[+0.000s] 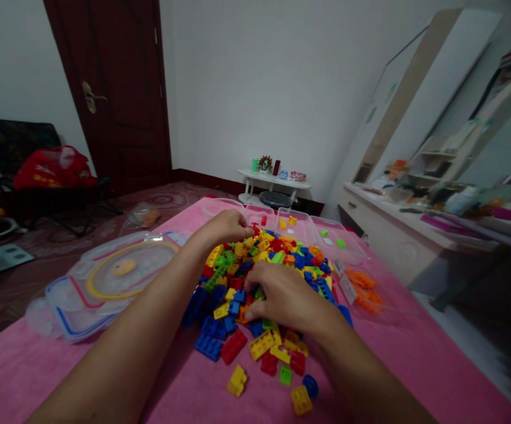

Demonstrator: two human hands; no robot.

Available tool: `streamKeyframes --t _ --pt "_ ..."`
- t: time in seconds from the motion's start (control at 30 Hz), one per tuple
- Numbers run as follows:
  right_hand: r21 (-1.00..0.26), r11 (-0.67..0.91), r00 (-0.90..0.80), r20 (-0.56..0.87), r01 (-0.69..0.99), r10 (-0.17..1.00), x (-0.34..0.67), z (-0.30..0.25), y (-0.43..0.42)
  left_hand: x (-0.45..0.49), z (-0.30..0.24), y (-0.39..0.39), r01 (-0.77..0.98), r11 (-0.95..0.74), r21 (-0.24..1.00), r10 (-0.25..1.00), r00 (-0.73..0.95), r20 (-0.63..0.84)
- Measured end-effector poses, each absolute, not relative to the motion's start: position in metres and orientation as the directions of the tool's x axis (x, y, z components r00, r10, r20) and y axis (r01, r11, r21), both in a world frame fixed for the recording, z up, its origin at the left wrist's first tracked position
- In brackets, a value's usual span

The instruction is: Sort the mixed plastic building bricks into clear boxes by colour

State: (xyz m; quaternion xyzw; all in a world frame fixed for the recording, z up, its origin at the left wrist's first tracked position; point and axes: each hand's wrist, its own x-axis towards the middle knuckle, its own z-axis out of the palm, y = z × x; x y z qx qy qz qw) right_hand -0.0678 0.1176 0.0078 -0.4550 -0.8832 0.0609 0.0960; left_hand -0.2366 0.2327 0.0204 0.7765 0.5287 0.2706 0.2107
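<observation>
A heap of coloured plastic bricks (pixel 277 259) lies on a pink cloth (pixel 405 353). My left hand (pixel 226 227) reaches to the far side of the heap, its fingers pinched on a small red brick (pixel 254 227). My right hand (pixel 282 297) rests palm down on the near part of the heap, fingers curled among blue, red and green bricks; what lies under them is hidden. Loose bricks, yellow (pixel 236 380), red and blue, lie scattered in front of the heap.
Clear plastic trays (pixel 308 227) behind the heap hold a few red, yellow and green bricks; one at the right holds orange bricks (pixel 364 288). Clear lids (pixel 109 282) lie at the left. A dark door, a chair, a small white table and a desk stand around.
</observation>
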Motion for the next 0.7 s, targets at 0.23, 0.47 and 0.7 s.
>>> streamKeyframes --t 0.23,0.47,0.7 --pt "0.020 0.333 -0.332 0.166 0.943 0.929 -0.061 0.003 0.127 -0.227 0.018 0.233 0.557 -0.324 0.765 0.946 0.213 0.245" --pt "-0.020 0.430 -0.395 0.358 0.903 0.846 -0.068 -0.002 0.130 -0.227 0.012 0.237 0.552 -0.307 0.775 0.952 0.159 0.263" --pt "-0.025 0.537 -0.519 0.223 0.843 0.825 -0.094 -0.028 0.125 -0.224 0.011 0.236 0.590 -0.345 0.730 0.937 0.181 0.298"
